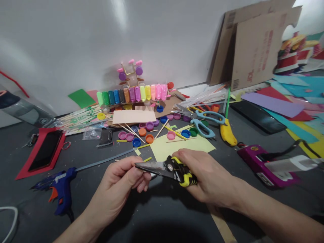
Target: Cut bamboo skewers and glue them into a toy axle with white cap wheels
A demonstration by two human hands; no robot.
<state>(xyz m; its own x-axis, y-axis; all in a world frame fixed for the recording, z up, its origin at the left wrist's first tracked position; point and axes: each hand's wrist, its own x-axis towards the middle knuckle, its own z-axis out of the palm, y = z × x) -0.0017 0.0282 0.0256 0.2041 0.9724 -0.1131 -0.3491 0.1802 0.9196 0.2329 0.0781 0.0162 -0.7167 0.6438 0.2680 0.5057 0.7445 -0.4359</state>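
Dark grey and crowded, the surface (157,216) is running back to a white wall, with both hands working just above its near edge. The right hand (202,175) is wrapping its fingers tightly around the yellow-and-black handles of the snips (167,167), which are lying almost level, their long axis running from 3 o'clock at the handles to 9 o'clock at the blade tips. The left hand (121,182) is curling in from 8 o'clock, thumb and fingers pressed together in a pinch right at the blade tips; something small may be sitting between the fingertips, but I cannot tell what. So the tool is bridging the two hands, gripped by the right and touched at its point by the left. A yellow paper sheet (182,146) is lying just beyond at 12 o'clock, bottle caps (149,130) and blue scissors (206,123) farther back, and a blue glue gun (60,187) is resting at 9 o'clock.
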